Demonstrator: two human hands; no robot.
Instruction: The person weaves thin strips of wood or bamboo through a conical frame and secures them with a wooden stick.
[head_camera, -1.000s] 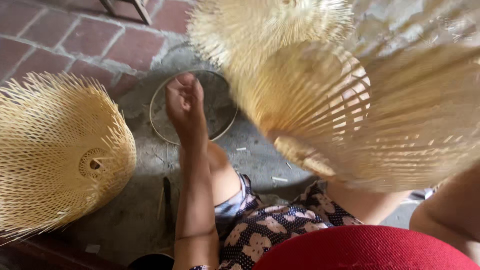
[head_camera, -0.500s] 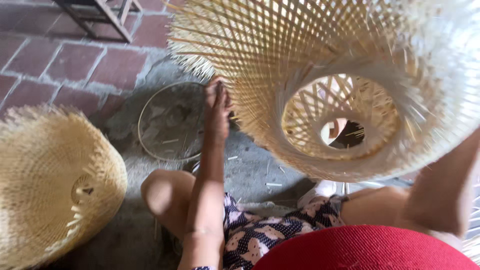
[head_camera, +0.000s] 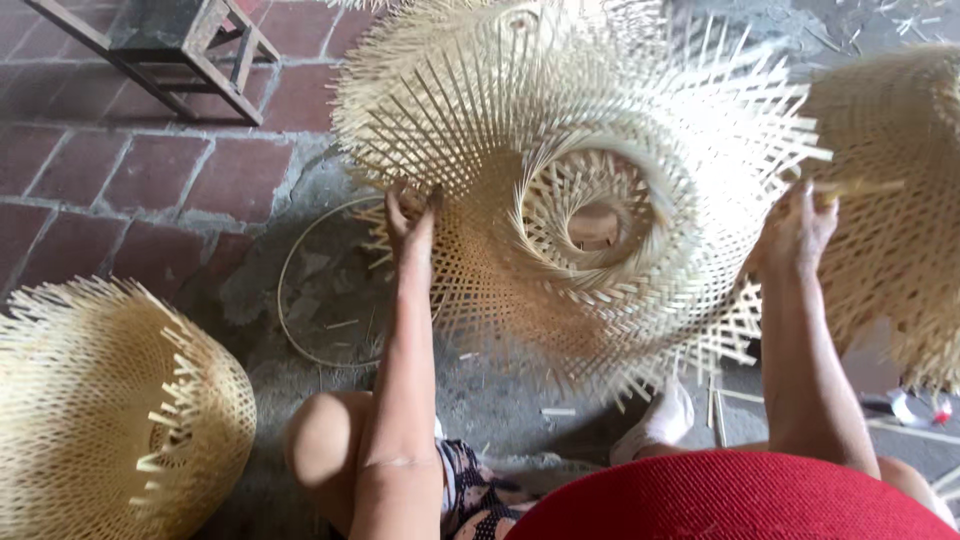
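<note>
Since half a second ago, the woven bamboo basket frame (head_camera: 590, 200) has turned and tipped between the hands, so its round central opening now faces the camera more squarely, and loose bamboo strips fan out all around its rim.

Seen from above, a seated person holds this frame up over a patch of grey concrete floor (head_camera: 480, 400). At the frame's left edge, the left hand (head_camera: 412, 222) reaches up with fingers hooked into the weave, gripping it. At the frame's right edge, the right hand (head_camera: 797, 232) closes on the protruding strips, with one thin strip pinched and sticking out to the right.

Below the frame, on the floor behind the left forearm, lies a thin hoop (head_camera: 300, 300). Well to the lower left of the frame sits a second woven basket (head_camera: 110, 420). To the frame's right, a third basket (head_camera: 900, 210) fills the edge of view. A wooden stool (head_camera: 180, 50) stands on red brick paving (head_camera: 130, 180) to the upper left of the frame.
</note>
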